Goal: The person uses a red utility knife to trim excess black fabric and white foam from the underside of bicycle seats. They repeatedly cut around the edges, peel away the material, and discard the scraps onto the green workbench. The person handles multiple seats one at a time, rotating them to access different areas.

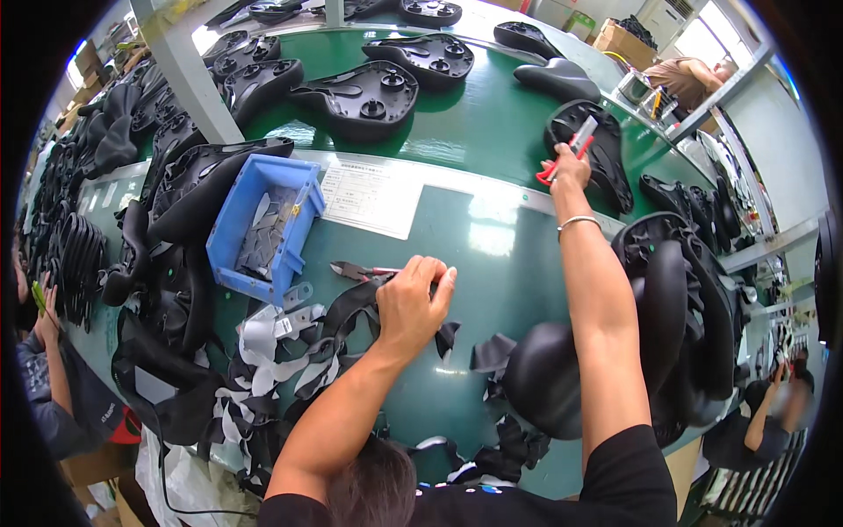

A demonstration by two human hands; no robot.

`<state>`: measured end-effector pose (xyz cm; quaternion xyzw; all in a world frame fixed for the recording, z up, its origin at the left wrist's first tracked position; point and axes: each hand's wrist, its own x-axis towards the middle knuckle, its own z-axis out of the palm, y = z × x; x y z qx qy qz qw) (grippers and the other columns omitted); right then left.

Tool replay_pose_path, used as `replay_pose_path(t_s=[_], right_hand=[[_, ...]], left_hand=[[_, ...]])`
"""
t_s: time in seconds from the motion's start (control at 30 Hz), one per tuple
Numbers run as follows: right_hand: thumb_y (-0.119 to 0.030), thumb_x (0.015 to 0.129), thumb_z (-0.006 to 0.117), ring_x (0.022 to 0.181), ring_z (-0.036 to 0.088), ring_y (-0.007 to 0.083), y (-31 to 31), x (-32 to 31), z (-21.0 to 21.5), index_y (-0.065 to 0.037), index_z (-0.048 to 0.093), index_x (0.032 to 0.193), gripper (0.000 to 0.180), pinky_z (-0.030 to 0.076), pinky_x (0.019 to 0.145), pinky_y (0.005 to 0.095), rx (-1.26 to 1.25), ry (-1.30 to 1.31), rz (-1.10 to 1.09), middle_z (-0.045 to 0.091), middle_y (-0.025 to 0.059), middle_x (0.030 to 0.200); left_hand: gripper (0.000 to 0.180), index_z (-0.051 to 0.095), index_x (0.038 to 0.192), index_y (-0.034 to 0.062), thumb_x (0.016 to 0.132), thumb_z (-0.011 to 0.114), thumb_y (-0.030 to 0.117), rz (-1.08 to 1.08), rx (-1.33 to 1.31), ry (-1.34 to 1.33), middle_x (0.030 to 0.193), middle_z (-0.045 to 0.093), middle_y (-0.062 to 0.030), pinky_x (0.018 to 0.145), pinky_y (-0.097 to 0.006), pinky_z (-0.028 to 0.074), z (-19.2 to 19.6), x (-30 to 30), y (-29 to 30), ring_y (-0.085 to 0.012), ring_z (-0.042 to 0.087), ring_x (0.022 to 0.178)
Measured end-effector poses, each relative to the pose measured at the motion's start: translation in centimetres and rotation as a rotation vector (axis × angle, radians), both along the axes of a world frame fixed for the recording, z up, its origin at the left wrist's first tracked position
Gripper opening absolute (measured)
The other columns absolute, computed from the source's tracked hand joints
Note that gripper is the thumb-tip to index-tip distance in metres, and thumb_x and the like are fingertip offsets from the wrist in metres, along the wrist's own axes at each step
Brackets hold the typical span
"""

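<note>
Saddle (pixel 608 160), black, hollow-backed, teardrop-shaped

Blue bin (pixel 246 283) on the bench, small flat pieces (pixel 262 241) inside. Printed paper sheet (pixel 373 198) just beside it. Pale post (pixel 189 75) rises behind. Far off, cardboard box (pixel 612 39), dark stuff (pixel 636 30) heaped in it. Near it, co-worker in brown (pixel 680 81), bent forward. Clear plastic sheeting (pixel 189 479) bunched low, bench's left end.

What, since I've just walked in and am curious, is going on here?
The person's right hand grips a red-and-grey tool over a black saddle on the far green surface. The left hand is curled over the bench, beside pliers; whether it holds them is unclear. Black scraps and a blue bin of small pieces are nearby.
</note>
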<state>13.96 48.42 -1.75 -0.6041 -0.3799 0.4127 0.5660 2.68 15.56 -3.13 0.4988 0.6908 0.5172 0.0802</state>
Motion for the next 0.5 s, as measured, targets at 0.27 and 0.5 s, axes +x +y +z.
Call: replay_pose_path(t_s=[0.27,0.5], right_hand=[[-0.016,0.08,0.064,0.066,0.061,0.0175,-23.2,1.4,9.8,-0.007,0.052,0.104,0.029,0.049,0.046,0.0309,-0.181,0.167,0.874,0.056,0.0066,0.084],[-0.008,0.076,0.07,0.074,0.057,0.0132,-37.3,9.8,6.6,0.002,0.06,0.099,0.027,0.048,0.067,0.031,0.276,-0.531,1.377,0.059,0.007,0.085]], left_hand=[[0.044,0.057,0.108,0.0041,0.101,0.037,0.043,-0.349,0.078,-1.336,0.098,0.066,-0.0101,0.073,-0.037,0.051,2.2,-4.7,-3.7,-0.0198,0.063,0.087],[0.043,0.052,0.119,-0.0014,0.084,0.065,0.019,-0.314,-0.201,-1.471,0.105,0.064,-0.0177,0.081,-0.034,0.056,4.8,-4.3,-15.8,-0.0219,0.067,0.086]])
